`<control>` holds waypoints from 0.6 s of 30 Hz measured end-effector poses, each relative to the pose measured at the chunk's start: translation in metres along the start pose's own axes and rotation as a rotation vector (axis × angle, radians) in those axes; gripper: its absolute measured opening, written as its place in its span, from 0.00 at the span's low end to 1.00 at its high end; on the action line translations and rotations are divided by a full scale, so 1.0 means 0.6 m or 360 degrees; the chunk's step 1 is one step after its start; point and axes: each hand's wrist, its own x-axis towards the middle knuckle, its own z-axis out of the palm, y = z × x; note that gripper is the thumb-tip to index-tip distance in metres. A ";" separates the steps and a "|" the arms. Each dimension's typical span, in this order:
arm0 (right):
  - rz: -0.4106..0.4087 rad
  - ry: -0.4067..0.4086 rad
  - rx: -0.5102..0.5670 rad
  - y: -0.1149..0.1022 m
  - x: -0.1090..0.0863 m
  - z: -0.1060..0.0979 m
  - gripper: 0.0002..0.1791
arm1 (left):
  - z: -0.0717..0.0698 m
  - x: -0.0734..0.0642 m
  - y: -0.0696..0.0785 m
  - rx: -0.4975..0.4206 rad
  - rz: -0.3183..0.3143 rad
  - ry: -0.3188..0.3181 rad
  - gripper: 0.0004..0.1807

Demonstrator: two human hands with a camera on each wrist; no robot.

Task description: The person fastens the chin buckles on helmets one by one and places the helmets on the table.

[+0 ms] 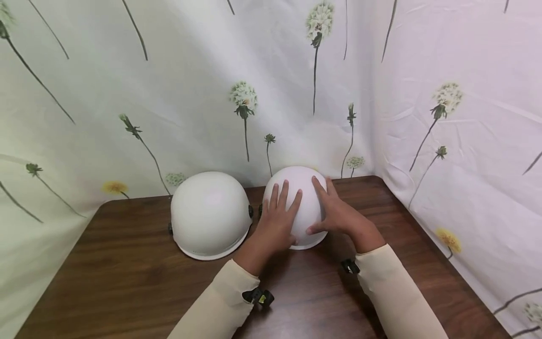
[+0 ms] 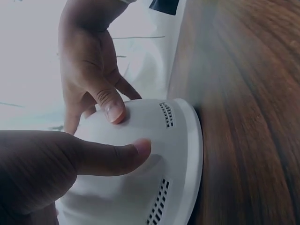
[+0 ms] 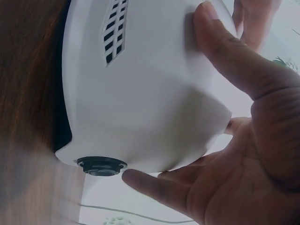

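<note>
White vented helmet [image 1: 307,207] sits dome-up on the worktop [image 1: 139,263], just right of a second helmet [image 1: 209,212]. The left hand [image 1: 275,223] and right hand [image 1: 342,217] rest on the vented helmet's opposite sides, fingers spread wide rather than closed round it, likely to steady it.

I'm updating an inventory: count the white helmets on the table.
2. The left helmet stands beside the right helmet on the table; the left hand and right hand touch the right helmet. Any nested underneath would be hidden.
</note>
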 end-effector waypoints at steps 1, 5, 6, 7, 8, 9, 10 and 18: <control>-0.0003 -0.0003 -0.0005 -0.002 0.000 0.001 0.82 | -0.001 -0.005 -0.001 0.0011 0.0006 0.0007 0.71; 0.0008 -0.0013 -0.0026 -0.011 -0.001 0.000 0.83 | -0.012 -0.025 -0.002 0.0091 0.0033 0.0034 0.71; 0.0010 -0.0013 -0.0036 -0.013 -0.002 0.000 0.83 | -0.016 -0.030 -0.002 0.0107 0.0038 0.0041 0.71; 0.0019 -0.0015 -0.0044 -0.015 -0.002 -0.001 0.84 | -0.020 -0.036 -0.003 0.0127 0.0041 0.0050 0.71; 0.0026 -0.0014 -0.0053 -0.018 -0.003 -0.001 0.84 | -0.025 -0.042 -0.004 0.0139 0.0041 0.0058 0.71; 0.0034 -0.0010 -0.0064 -0.021 -0.003 -0.002 0.85 | -0.031 -0.048 -0.005 0.0144 0.0038 0.0065 0.70; 0.0036 -0.0001 -0.0082 -0.024 -0.004 -0.003 0.85 | -0.036 -0.054 -0.007 0.0146 0.0029 0.0072 0.70; -0.0026 0.0071 -0.0166 -0.067 -0.015 0.002 0.83 | -0.078 -0.102 -0.030 0.0104 -0.0054 0.0186 0.66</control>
